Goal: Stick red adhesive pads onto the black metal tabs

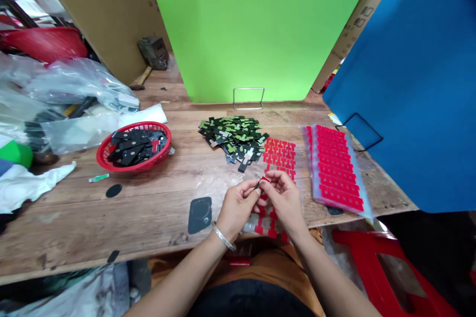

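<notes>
Close to the table's front edge, my left hand point(238, 205) and my right hand point(284, 199) meet with fingertips pinched. Between them is a small black piece with a red patch point(265, 179) at its top; the fingers cover most of it. Under and beside my hands lies a clear sheet of red T-shaped stickers point(279, 152). Just beyond is a heap of flat black pieces point(232, 133), many with light green or pale patches. On the left, a red basket point(134, 166) holds black pieces, at least one with a red T-shape on it.
Stacked red sticker sheets point(337, 168) lie at the right. A green board point(253, 29) and a blue board point(420, 89) stand behind. Plastic bags point(74, 84) crowd the left. A dark rounded patch point(200, 215) lies left of my hands; a red stool point(366, 262) is below right.
</notes>
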A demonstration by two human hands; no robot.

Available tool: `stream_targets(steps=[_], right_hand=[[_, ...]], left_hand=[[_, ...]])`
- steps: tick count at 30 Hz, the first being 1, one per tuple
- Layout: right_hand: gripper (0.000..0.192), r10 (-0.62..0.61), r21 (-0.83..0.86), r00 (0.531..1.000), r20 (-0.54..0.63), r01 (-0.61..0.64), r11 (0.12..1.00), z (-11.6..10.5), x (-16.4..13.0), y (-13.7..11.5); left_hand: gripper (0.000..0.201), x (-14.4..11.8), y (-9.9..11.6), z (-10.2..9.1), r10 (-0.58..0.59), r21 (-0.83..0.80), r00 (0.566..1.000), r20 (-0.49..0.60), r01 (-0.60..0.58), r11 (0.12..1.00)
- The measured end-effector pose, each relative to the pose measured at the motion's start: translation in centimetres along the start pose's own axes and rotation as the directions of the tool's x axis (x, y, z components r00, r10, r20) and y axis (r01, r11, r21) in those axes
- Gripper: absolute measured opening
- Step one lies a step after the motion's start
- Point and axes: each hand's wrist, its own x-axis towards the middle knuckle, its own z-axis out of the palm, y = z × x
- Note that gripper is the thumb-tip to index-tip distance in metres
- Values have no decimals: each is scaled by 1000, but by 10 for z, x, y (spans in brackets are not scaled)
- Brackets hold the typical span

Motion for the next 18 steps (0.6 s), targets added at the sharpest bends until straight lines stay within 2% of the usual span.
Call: stream_targets(steps=[2,5,7,8,10,12,13,15,16,18], right_hand=[[19,86,76,994,62,-91,993,1,-2,3],[22,210,230,973,97,-227,946,6,-3,10],[26,248,246,961,119,-271,931,10,-2,16],[28,258,221,957,133,-283,933,11,-1,19],[33,248,97,956,155,-265,959,13,4,24],[32,139,-95,977,162,-125,988,12,12,27],[29,46,-201,985,164,-12,979,11,17,27],[19,-154,-394,971,183,216,893,10,30,28],[16,-230,-473,954,194,297,830,11,37,29],[18,-307,-597,928,209,370,712,16,50,31]], left_hand=[[36,-2,0,0,6,7,1000,13,-7,1000],[35,-5,-2,-3,43,31,998,55,-44,999],[34,-7,-3,-10,42,53,996,75,-46,998],[34,-7,-3,-16,35,66,997,66,-39,997],[36,-5,1,-36,45,99,999,-19,-43,994],[38,0,12,-66,137,161,973,-186,-107,981],[39,4,21,-85,218,211,937,-275,-163,964],[41,11,41,-127,391,374,814,-429,-234,898],[41,14,52,-149,459,463,738,-495,-222,858],[40,18,74,-189,568,609,616,-546,-174,774]])
